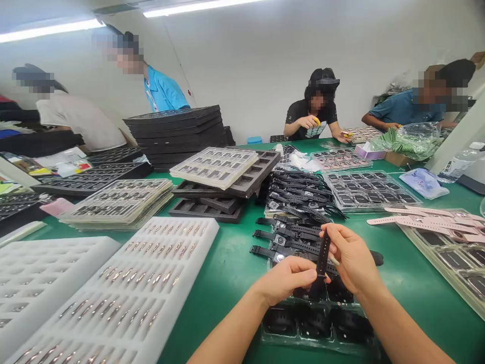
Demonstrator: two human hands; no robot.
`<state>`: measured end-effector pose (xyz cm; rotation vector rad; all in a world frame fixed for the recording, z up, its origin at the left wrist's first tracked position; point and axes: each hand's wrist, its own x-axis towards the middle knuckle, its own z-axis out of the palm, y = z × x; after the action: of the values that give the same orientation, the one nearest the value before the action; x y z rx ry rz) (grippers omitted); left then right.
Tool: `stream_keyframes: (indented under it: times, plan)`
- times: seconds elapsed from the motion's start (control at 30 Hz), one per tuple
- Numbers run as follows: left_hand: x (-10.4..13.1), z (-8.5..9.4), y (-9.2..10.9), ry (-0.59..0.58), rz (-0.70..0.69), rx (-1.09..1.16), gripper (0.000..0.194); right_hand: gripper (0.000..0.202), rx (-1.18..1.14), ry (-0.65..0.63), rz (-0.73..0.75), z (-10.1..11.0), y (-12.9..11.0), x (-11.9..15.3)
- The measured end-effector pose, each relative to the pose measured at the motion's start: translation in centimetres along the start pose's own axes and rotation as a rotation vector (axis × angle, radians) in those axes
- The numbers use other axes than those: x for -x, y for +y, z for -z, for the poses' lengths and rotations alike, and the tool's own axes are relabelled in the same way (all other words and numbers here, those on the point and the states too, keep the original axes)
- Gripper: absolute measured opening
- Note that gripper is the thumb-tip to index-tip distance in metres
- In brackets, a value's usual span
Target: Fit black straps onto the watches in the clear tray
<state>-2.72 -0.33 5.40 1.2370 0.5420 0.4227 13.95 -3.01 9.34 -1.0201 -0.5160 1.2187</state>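
Observation:
A black perforated watch strap (323, 253) stands upright between my two hands, above a clear plastic tray (299, 339) of black watches. My left hand (290, 278) pinches the strap low down, near its loop. Higher up, the fingers of my right hand (346, 255) close round the top end of the same strap. Just beyond my hands, black watches with straps (282, 240) lie in rows, and more are piled behind them.
White foam trays (151, 298) holding thin metal frames lie at the left. Black foam trays (227, 189) and stacked clear trays (117, 202) stand behind them. Pink watch straps (435, 222) rest on trays at the right. Several people sit or stand across the green table (212, 253).

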Motion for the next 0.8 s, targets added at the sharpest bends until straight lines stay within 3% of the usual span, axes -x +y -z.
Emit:
stream_keyframes:
  times: [0.33, 0.6, 0.7, 0.8]
  plan:
    - [0.0, 0.0, 0.3, -0.011, 0.016, 0.007, 0.055, 0.051, -0.015, 0.009, 0.013, 0.0, -0.2, -0.3]
    - [0.1, -0.2, 0.2, 0.006, 0.002, -0.121, 0.055, 0.050, 0.023, -0.006, 0.055, 0.5, 0.4, -0.7]
    - [0.1, -0.4, 0.5, 0.120, -0.059, -0.238, 0.045, 0.049, 0.136, -0.057, 0.126, 0.8, 0.7, -0.8]
    - [0.1, -0.7, 0.3, 0.375, -0.251, -0.539, 0.030, 0.051, 0.407, -0.133, 0.220, 1.3, 1.5, -0.4]
